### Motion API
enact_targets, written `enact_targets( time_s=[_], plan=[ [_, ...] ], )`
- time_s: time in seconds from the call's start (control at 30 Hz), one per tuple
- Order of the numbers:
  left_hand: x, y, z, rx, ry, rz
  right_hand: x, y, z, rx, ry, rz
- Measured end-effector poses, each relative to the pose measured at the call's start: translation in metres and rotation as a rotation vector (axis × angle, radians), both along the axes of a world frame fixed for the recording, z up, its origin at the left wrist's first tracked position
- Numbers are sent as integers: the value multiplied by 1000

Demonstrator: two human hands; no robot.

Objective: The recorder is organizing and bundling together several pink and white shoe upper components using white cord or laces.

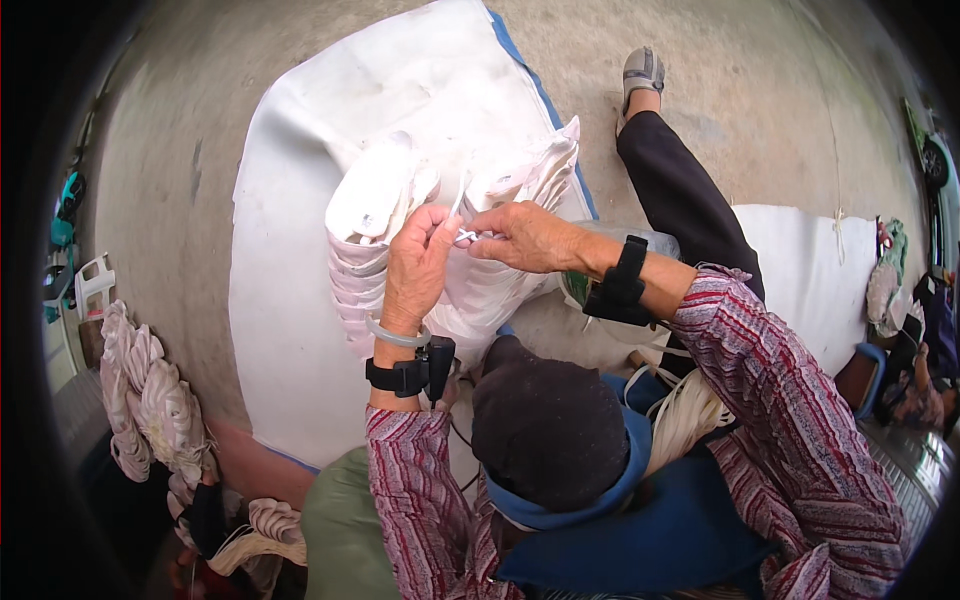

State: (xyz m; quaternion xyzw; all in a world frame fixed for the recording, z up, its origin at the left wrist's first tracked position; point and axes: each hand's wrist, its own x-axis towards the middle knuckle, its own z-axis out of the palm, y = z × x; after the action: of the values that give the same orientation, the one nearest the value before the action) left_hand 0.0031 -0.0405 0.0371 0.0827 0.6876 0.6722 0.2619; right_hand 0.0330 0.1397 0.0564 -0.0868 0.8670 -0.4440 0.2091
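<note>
A: What lies off to the far left of the fingers?

B: Well apart from them, a tied bundle of white insoles (150, 400) on the concrete floor (180, 180), with a white plastic jug (92, 283) above it near the rim.

A: And the left hand?

B: The left hand (418, 265) is raised, fingers curled together, and its thumb and fingertips (445, 228) pinch a thin white string (462, 212). A clear bangle and a black strap with a small device (415, 372) sit on that wrist.

A: Where is the string relative to the stacks?

B: It runs up from the pinch between two upright stacks of white insoles (375, 215), which stand just under and behind the fingers on a large white sheet (290, 330). The left stack touches the left palm; the right stack (530, 180) lies beneath the other hand.

A: The right hand, then?

B: The right hand (525, 235) meets the left almost fingertip to fingertip. Its fingers (485, 237) are closed on the same string, just beside the left thumb. A black band (622, 285) wraps that forearm.

A: Further right?

B: A leg in a dark trouser (685, 195) stretches away past the right wrist, ending in a grey shoe (641, 72). Beyond it lies another white sheet (810, 270), and at the far right edge a heap of mixed items too small to tell.
</note>
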Motion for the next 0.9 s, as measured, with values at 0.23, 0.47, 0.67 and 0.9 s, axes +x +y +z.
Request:
enact_targets(
  time_s=[0.23, 0.47, 0.67, 0.9],
  plan=[
    [4, 12, -8, -1, -27, 0, 9, 9, 1, 147, 207, 55],
    [17, 6, -7, -165, 386, 89, 9, 18, -12, -200, -103, -76],
    [37, 7, -12, -235, 454, 11, 2, 19, 11, -487, -665, -211],
    [33, 6, -5, -135, -18, 17, 2, 24, 2, -521, -744, -262]
  ],
)
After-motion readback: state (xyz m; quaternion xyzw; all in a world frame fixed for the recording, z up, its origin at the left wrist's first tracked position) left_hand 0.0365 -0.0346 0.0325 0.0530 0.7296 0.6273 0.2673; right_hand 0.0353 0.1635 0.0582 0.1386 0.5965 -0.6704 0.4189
